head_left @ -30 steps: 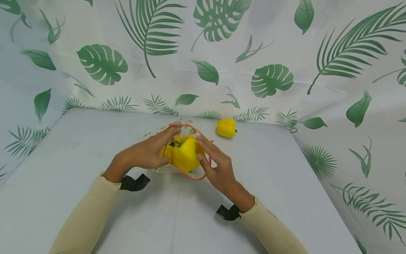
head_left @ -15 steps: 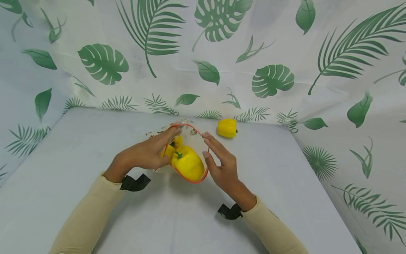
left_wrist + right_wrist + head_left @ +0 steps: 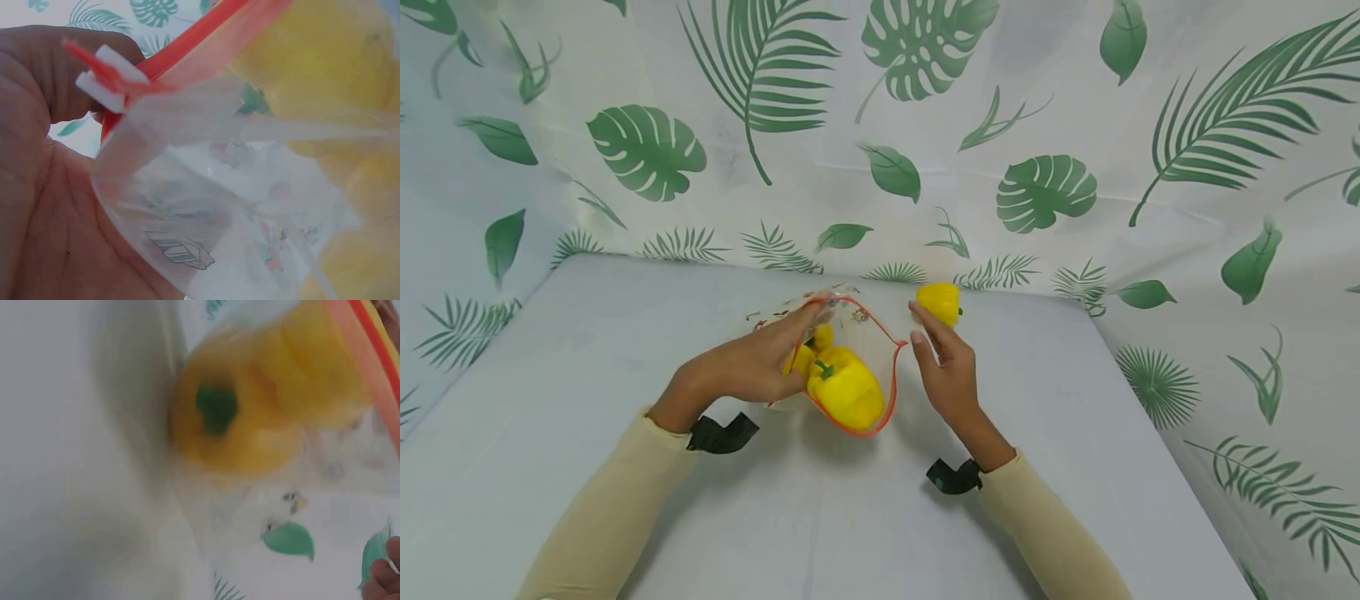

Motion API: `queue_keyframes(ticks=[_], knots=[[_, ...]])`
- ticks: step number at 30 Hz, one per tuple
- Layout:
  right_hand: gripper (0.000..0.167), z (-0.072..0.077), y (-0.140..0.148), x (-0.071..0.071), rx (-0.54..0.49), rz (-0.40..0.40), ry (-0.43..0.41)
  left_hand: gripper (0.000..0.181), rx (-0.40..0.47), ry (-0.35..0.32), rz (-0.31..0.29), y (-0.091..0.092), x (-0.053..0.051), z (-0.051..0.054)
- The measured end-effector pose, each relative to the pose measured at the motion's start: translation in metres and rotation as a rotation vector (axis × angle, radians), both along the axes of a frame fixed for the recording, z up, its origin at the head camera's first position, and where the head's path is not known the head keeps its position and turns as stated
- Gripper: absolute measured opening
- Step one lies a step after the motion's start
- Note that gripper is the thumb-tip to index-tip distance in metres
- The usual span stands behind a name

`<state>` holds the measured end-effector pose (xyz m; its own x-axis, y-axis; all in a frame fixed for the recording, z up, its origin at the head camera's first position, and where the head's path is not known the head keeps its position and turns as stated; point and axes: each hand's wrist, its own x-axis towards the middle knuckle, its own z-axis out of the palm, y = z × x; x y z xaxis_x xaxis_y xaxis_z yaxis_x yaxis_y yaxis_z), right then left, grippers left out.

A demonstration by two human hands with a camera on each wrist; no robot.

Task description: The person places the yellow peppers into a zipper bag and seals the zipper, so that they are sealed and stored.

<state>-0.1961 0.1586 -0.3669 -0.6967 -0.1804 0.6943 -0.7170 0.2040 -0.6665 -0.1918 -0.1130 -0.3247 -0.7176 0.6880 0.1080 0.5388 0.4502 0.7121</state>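
A clear plastic zip bag (image 3: pixel 876 329) with a red zip edge sits mouth-open in the middle of the table. My left hand (image 3: pixel 760 358) grips its left edge, and the left wrist view shows a white slider (image 3: pixel 100 94) near the bent fingers. Inside the bag, a yellow bell pepper (image 3: pixel 847 390) with a green stem lies at the mouth, and more yellow peppers (image 3: pixel 237 444) are behind it. My right hand (image 3: pixel 950 375) is apart from the bag, fingers extended and holding nothing. Its fingertips appear close to a loose yellow bell pepper (image 3: pixel 942 301).
The table (image 3: pixel 820 525) has a white cover. A white cloth with green leaves (image 3: pixel 970 125) hangs behind it and at the sides. The loose pepper lies near the table's back edge.
The bell pepper has left my right hand and dropped lower in the bag's mouth. My right hand has moved off the bag's edge, rightward towards the loose pepper. My left hand stays put.
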Motion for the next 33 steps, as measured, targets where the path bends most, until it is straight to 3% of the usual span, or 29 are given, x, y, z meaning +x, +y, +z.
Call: queue_keyframes(ticks=[5,14,19,21,28,33], knots=[[0.036,-0.003,0.017,-0.017,-0.005,-0.088,-0.222,0.090,0.001,-0.001,0.004,-0.001,0.000,-0.001],[0.041,-0.010,0.050,-0.049,-0.016,-0.237,-0.357,0.086,-0.012,0.007,0.012,-0.002,0.001,-0.001],[0.050,-0.036,0.070,-0.083,-0.004,-0.314,-0.446,0.085,-0.012,0.004,0.019,-0.002,0.001,-0.001],[0.054,-0.047,0.077,-0.097,-0.003,-0.327,-0.491,0.086,-0.010,0.002,0.022,-0.003,0.001,-0.001],[0.066,-0.054,0.083,-0.117,-0.027,-0.361,-0.688,0.085,-0.018,0.033,0.003,-0.004,0.000,-0.001],[0.075,-0.059,0.084,-0.129,-0.021,-0.336,-0.833,0.085,-0.016,0.054,-0.016,-0.004,-0.001,-0.001]])
